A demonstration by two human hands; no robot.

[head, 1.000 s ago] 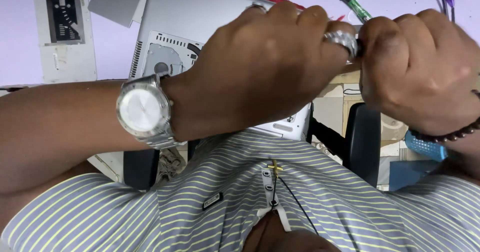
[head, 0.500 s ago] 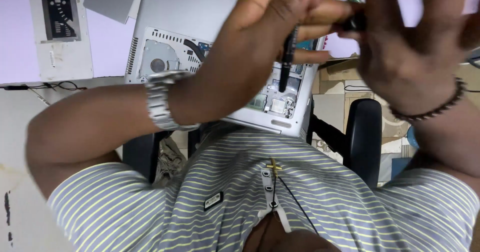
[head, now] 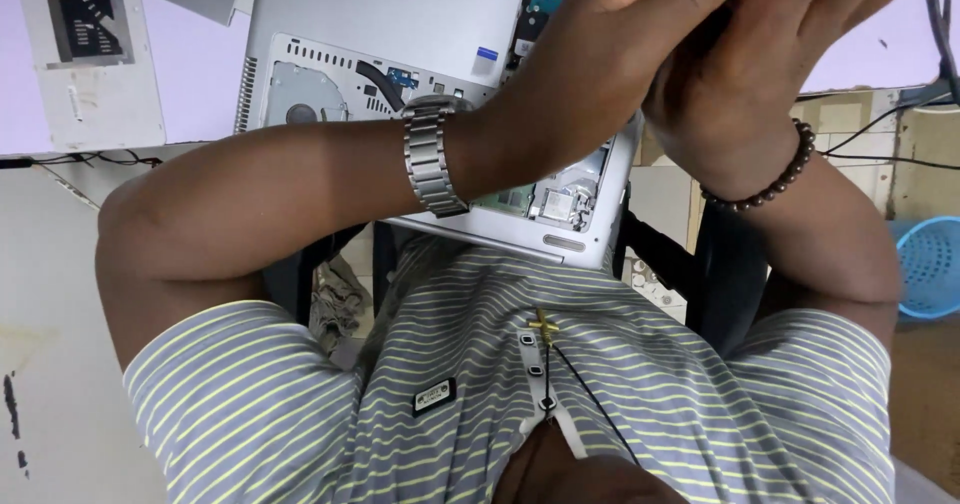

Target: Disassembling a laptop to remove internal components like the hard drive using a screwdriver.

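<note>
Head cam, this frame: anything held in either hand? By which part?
Cannot tell. The left hand and right hand are pressed together above the opened laptop; nothing shows between them, and the fingers run off frame.

A single head-worn camera gives the only view. It looks steeply down the person's own front, so the picture reads upside down: the striped shirt fills the bottom edge and the desk lies along the top. The lens sits very close to the raised forearms, which cross the middle of the frame, with the left hand and right hand cut off at the upper edge. Behind them the opened laptop shows in part. The floor and a blue basket appear at the right edge.
</note>
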